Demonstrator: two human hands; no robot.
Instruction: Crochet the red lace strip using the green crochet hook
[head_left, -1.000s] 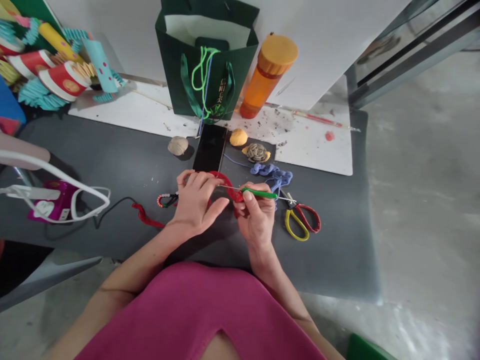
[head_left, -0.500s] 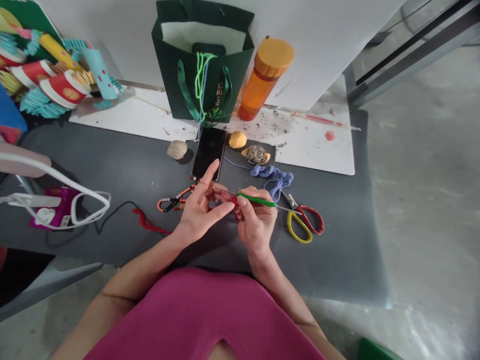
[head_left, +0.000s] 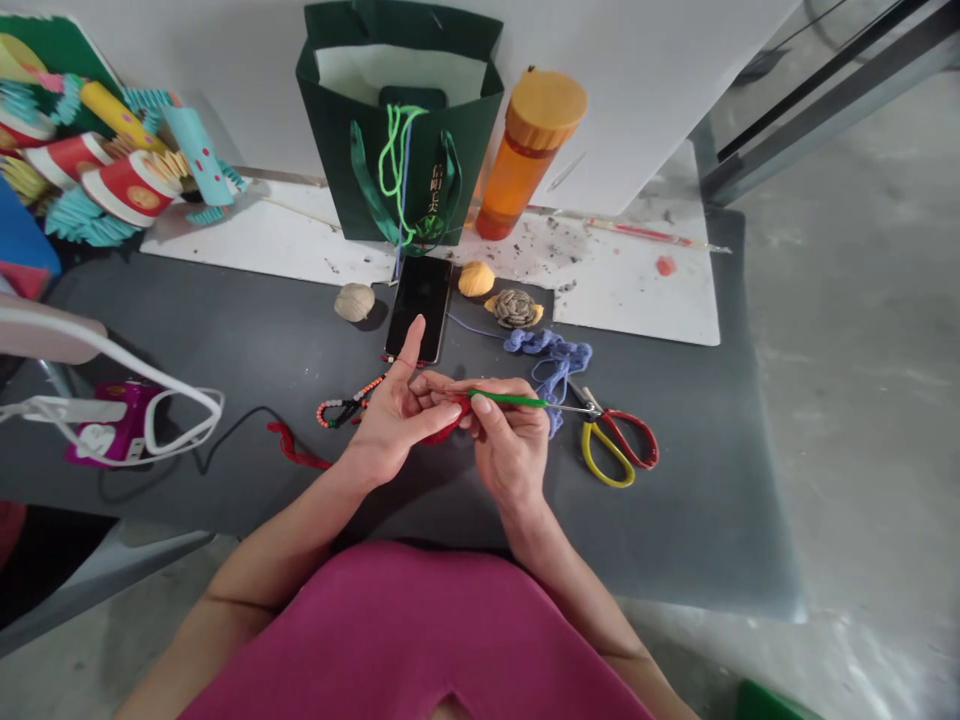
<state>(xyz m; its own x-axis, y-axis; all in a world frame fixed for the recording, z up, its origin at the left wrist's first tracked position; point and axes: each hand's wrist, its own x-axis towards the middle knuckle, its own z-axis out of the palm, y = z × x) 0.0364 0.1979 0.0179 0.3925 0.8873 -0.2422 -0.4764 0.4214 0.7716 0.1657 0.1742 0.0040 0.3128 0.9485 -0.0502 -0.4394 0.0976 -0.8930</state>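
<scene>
My left hand (head_left: 397, 410) pinches a small red crochet piece (head_left: 448, 428) between thumb and fingers, with the index finger raised and red yarn running over it. My right hand (head_left: 506, 435) is closed round a green-handled crochet hook (head_left: 517, 401) whose tip points left into the red piece. Both hands hover over the dark grey table (head_left: 225, 330), just in front of a black phone (head_left: 420, 295). Blue yarn (head_left: 551, 355) lies right behind my right hand, and red-and-yellow scissors (head_left: 611, 445) lie to its right.
A green paper bag (head_left: 401, 130) and an orange bottle (head_left: 529, 150) stand at the back. Small crocheted balls (head_left: 354, 300) and a beaded string (head_left: 341, 405) lie near the phone. Paper-cup crafts (head_left: 105, 150) and a white-cabled device (head_left: 112, 425) sit at the left.
My left hand has turned palm up and lifted its index finger, so the red piece that lay flat under it is now bunched between my hands. The hook stays in my right hand.
</scene>
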